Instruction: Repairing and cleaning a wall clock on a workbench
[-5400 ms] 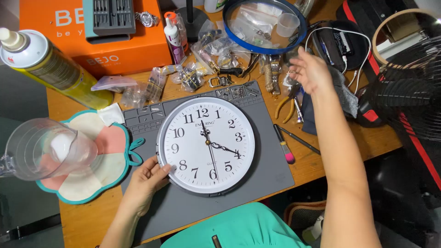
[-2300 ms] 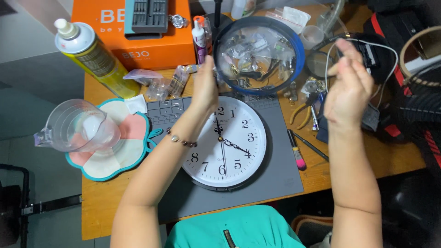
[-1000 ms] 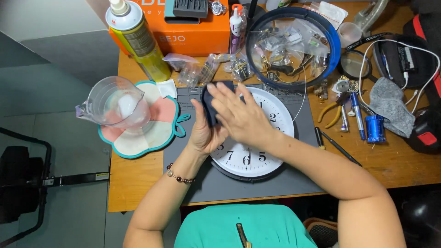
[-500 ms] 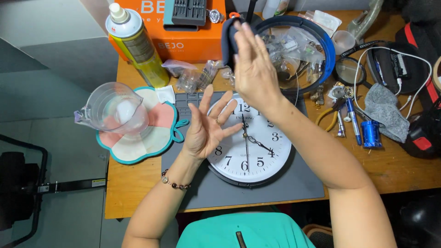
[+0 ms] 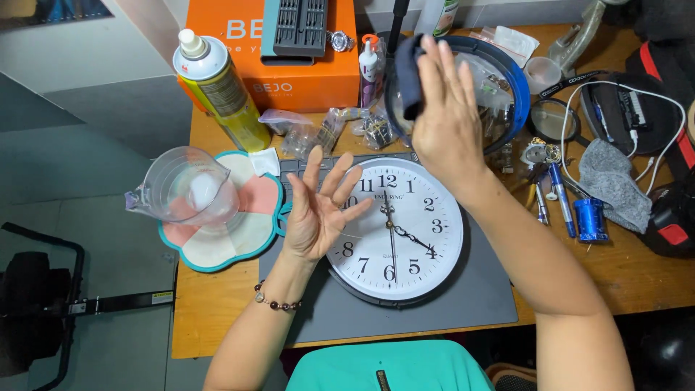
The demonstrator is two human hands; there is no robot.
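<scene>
The right hand is raised over the back of the surface, gripping a dark cloth between fingers and palm, and it holds the cloth against the round blue-rimmed lens, which stands at 12 o'clock from the wall clock. The left hand hangs open with fingers spread and palm up, holding nothing, over the clock's 9 o'clock edge. The white clock lies face up on a grey mat.

At 9 o'clock from the clock, a clear plastic jug sits on a flower-shaped coaster; something white shows inside it, though I cannot tell what. At 11 o'clock, small clear bags lie in a heap with tiny parts in them. Behind these stands a yellow spray can next to an orange box, which carries a grey case of screwdriver bits. At 3 o'clock lie a grey rag and a blue cylinder.
</scene>
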